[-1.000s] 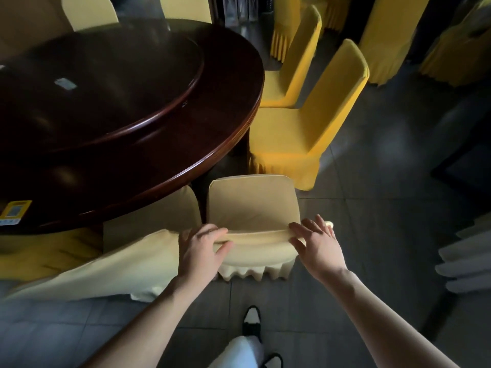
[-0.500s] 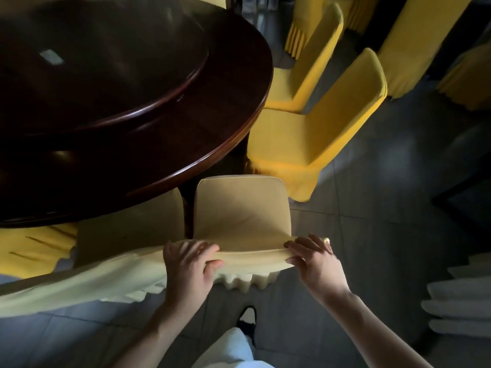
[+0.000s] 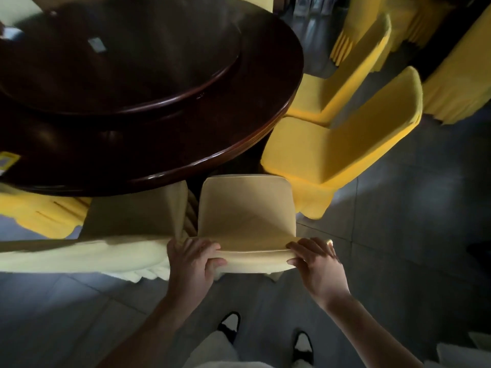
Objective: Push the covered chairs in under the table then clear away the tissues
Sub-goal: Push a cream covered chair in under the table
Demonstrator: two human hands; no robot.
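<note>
A pale yellow covered chair stands right in front of me, its seat front just short of the dark round wooden table's rim. My left hand grips the left end of its backrest top, fingers over the edge and thumb under. My right hand grips the right end the same way. A small pale tissue lies on the raised turntable at the table's middle. Another pale scrap shows at the far left edge.
A second pale covered chair stands just left, its seat partly under the table. Bright yellow covered chairs angle away on the right, with more behind them. A yellow label sits at the table's left edge. My shoes stand on grey floor tiles.
Both hands kept their grip on the backrest top. The chair has moved toward the table and a little left. My right foot has stepped forward into view.
</note>
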